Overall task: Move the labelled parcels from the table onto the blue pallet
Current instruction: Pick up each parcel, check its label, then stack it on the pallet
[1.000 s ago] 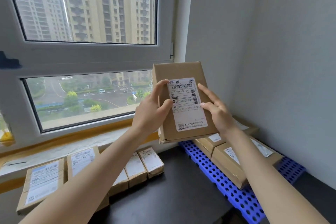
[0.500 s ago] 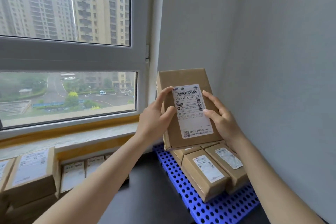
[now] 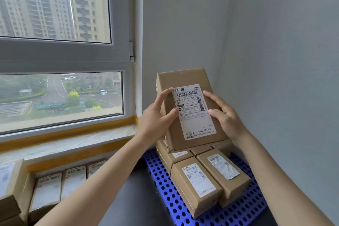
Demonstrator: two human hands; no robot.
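I hold a brown cardboard parcel (image 3: 185, 79) with a white shipping label facing me, tilted up on end. My left hand (image 3: 156, 121) grips its left edge and my right hand (image 3: 224, 115) grips its right edge. Its lower edge is just above or touching the rear parcels (image 3: 176, 156) on the blue pallet (image 3: 165, 194), which lies in the corner by the grey wall. Two more labelled parcels (image 3: 196, 187) (image 3: 223, 172) lie side by side at the pallet's front. More labelled parcels (image 3: 73, 180) lie on the dark table at lower left.
A window with a yellow-taped sill (image 3: 69, 139) runs behind the table parcels. Grey walls (image 3: 275, 79) close in the corner behind and to the right of the pallet. A strip of dark table top (image 3: 132, 207) lies between the table parcels and the pallet.
The view has swung right and down toward the pallet. Both hands have carried the parcel lower, bringing its lower edge down to the rear parcels on the pallet.
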